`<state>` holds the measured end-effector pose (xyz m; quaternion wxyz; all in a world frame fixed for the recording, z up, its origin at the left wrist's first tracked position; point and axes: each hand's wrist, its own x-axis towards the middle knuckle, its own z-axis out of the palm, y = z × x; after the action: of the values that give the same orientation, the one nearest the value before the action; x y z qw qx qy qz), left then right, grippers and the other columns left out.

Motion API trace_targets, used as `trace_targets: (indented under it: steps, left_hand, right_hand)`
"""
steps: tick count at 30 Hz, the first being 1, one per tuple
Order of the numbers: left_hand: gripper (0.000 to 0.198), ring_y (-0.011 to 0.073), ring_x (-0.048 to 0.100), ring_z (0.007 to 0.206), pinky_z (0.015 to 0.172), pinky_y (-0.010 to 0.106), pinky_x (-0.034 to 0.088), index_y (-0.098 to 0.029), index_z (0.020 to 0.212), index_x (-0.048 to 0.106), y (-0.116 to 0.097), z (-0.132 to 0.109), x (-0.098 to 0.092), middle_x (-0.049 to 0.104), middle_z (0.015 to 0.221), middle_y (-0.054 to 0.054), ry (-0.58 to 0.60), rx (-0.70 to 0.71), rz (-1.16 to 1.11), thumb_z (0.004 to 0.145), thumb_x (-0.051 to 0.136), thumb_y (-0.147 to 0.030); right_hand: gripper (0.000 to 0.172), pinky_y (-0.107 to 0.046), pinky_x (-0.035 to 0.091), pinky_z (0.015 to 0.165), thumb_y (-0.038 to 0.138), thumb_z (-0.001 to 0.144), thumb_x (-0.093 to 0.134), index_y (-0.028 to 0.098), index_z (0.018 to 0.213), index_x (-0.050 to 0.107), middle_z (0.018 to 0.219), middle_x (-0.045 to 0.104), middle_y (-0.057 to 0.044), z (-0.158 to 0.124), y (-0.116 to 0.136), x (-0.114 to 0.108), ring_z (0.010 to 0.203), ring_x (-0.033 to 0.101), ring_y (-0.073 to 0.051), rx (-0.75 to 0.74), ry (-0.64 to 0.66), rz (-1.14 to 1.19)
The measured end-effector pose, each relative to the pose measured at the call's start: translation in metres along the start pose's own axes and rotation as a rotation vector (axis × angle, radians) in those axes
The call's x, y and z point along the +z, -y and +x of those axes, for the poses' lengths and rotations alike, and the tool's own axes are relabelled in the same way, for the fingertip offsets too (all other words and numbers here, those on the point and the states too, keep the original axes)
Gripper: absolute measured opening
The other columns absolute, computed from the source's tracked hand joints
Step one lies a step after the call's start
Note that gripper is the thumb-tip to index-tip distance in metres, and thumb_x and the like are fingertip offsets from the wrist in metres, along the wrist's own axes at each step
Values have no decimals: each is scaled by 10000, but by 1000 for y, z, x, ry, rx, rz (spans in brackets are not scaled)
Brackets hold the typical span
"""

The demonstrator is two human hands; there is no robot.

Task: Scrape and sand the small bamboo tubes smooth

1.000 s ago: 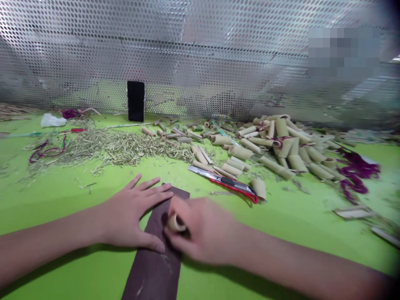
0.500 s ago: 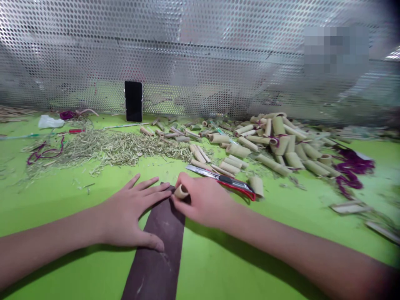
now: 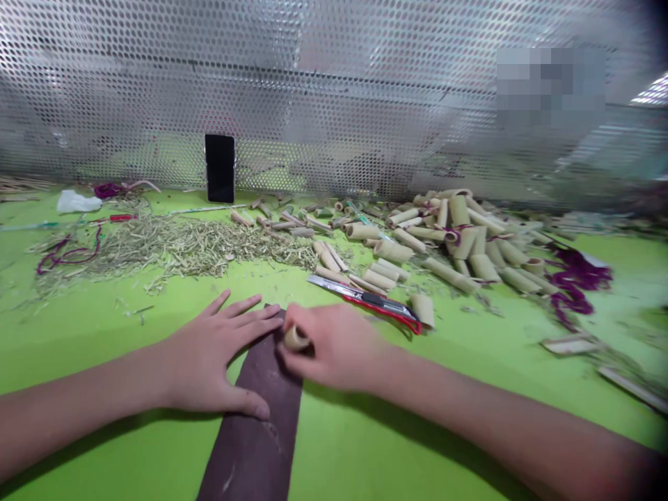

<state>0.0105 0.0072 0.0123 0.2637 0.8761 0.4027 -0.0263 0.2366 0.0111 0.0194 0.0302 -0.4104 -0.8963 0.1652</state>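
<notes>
A dark brown sandpaper strip [image 3: 250,438] lies on the green table [image 3: 391,431] in front of me. My left hand [image 3: 213,358] rests flat on the strip's left edge, fingers spread, pinning it down. My right hand [image 3: 334,344] is closed round a short pale bamboo tube [image 3: 296,339], with the tube's end pressed against the strip near its far end. A red-handled utility knife [image 3: 368,303] lies just beyond my right hand.
A heap of cut bamboo tubes [image 3: 459,236] lies to the right, with purple bands [image 3: 577,282] beside it. Green shavings [image 3: 172,247] are spread at the left. A black phone [image 3: 220,168] leans on the perforated metal wall [image 3: 334,90].
My right hand slid the bamboo tube away along the strip, then drew it back a little toward me. My left hand stayed flat on the strip.
</notes>
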Motion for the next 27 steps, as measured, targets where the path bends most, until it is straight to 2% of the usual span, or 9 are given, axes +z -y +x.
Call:
trace_targets:
  steps: [2,6,7,11,15,16,20,24,27]
  left_hand:
    - [1075,352,135,1568,1265,630,-18,-308,1626,204,1,0,0,207,1675,50,-12,11,-5,785,577,-864]
    - [1058,361,151,1564,1270,617,-13,-323,1611,268,2,1,1,235,1670,52,-18,26,-12,765,611,-858]
    - [1059,363,149,1564,1271,617,-11,-319,1612,267,2,1,1,233,1670,55,-21,27,-14,767,608,-859]
    - [1082,361,132,1568,1268,624,-19,-296,1628,208,1,1,0,210,1674,57,-14,17,-10,783,583,-859]
    - [1039,364,144,1565,1270,620,-9,-321,1611,271,0,1,0,221,1674,34,-1,11,4,778,598,-850]
    - [1044,365,140,1566,1271,618,-7,-320,1611,270,0,1,0,222,1674,35,-6,9,6,775,596,-854]
    - [1095,363,106,1570,1268,624,-16,-302,1626,217,0,0,-1,193,1678,41,7,-2,5,767,578,-877]
    - [1059,364,118,1568,1270,621,-11,-317,1618,246,0,-1,-2,196,1678,32,11,2,9,777,592,-860]
    - [1087,364,111,1569,1271,622,-7,-314,1629,198,2,-1,0,181,1680,37,0,-3,15,777,571,-876]
  right_hand:
    - [99,-253,310,499,294,918,565,202,899,536,677,650,-13,1,-1,1,551,553,-151,109,-50,-23]
    - [146,-257,348,533,322,860,617,216,873,518,660,620,17,-2,0,6,562,544,-146,-175,27,87]
    - [150,-255,349,537,322,858,624,217,868,517,655,616,23,-2,0,6,563,542,-144,-183,32,95]
    - [103,-254,304,511,296,899,571,207,865,530,681,633,-11,-1,1,3,558,527,-149,103,-60,-1]
    - [167,-260,320,535,342,845,634,215,844,525,683,625,8,-3,5,4,567,506,-141,-135,42,97]
    - [175,-262,316,534,353,849,633,216,837,525,679,621,9,-3,5,4,568,507,-142,-135,44,95]
    - [175,-260,302,514,355,922,560,205,840,524,698,626,-18,-1,4,1,568,519,-147,121,-31,48]
    - [185,-262,313,530,352,845,655,211,844,535,702,633,2,0,4,0,569,511,-142,-112,83,117]
    - [133,-266,302,524,321,900,595,202,860,553,690,625,-13,1,1,-1,571,517,-154,83,-2,32]
